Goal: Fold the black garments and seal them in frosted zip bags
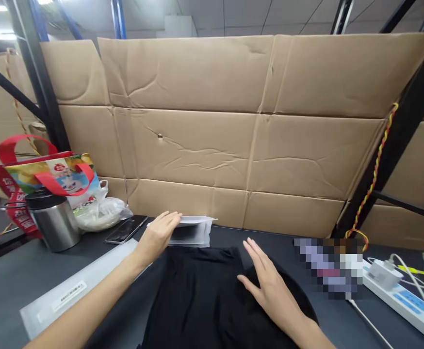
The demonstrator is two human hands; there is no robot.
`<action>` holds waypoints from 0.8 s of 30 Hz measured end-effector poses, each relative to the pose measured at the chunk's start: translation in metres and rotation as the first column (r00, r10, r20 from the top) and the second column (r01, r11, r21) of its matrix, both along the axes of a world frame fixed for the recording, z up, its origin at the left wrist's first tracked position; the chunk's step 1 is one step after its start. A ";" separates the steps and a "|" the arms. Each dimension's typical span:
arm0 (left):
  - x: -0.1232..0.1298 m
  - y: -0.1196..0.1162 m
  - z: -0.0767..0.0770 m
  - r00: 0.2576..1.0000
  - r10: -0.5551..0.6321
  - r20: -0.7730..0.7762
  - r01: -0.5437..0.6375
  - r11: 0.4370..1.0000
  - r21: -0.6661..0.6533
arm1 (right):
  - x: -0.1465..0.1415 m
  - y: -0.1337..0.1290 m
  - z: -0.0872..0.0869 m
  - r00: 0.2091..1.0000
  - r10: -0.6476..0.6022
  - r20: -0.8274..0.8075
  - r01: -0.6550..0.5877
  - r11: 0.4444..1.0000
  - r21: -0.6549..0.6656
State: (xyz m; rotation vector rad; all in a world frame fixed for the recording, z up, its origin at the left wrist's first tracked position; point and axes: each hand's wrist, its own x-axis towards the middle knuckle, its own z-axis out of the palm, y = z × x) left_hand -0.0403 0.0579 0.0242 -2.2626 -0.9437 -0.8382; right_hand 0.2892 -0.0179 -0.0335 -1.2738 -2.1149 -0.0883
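Observation:
A black garment point(204, 295) is spread on the dark table in front of me, its upper edge lying flat and its right side curving outward. Above its right part is my right hand point(270, 286), open, with the thumb apart from the outstretched fingers. My left hand point(161, 231) is at the left edge of some clear plastic bags point(192, 235) behind the garment. Its fingers are stretched out side by side, and its thumb is hidden. Under my left forearm lies a long frosted plastic package point(77, 286) with a white barcode label.
A steel thermos mug point(54, 223), a colourful shopping bag point(55, 169), a tied plastic bag point(101, 213) and a phone point(126, 229) stand or lie at the left. On the right are a white power strip point(401, 300) with cables and a pixelated object point(324, 266). A cardboard wall point(197, 145) closes the back.

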 end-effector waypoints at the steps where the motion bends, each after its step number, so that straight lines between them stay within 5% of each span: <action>1: 0.015 -0.012 0.001 0.999 -0.030 -0.020 0.031 0.999 0.011 | -0.003 -0.001 0.005 1.000 -0.012 -0.013 0.013 0.994 0.105; 4: 0.058 -0.054 -0.003 0.983 -0.139 -0.118 0.142 0.990 0.019 | -0.009 -0.006 0.019 0.998 0.042 0.038 -0.051 0.959 0.280; 7: 0.079 -0.084 -0.017 0.951 -0.246 -0.189 0.252 0.968 0.010 | -0.004 -0.009 0.018 0.979 0.158 0.132 -0.190 0.939 0.287; 11: 0.055 -0.094 -0.031 0.977 -0.210 0.037 0.214 0.958 -0.193 | 0.007 -0.009 0.011 0.982 0.161 0.103 -0.182 0.950 0.255; 15: 0.031 -0.093 -0.035 0.952 -0.177 0.250 0.259 0.901 -0.347 | -0.015 -0.017 0.026 0.982 0.167 0.082 -0.183 0.947 0.263; 19: 0.041 -0.097 -0.033 0.939 -0.250 0.235 0.321 0.881 -0.347 | -0.065 -0.032 0.041 0.917 0.361 0.168 -0.396 0.868 0.300; 24: 0.050 -0.101 -0.023 0.945 -0.293 0.147 0.323 0.908 -0.267 | -0.081 -0.035 0.036 0.915 0.240 0.324 -0.365 0.834 0.413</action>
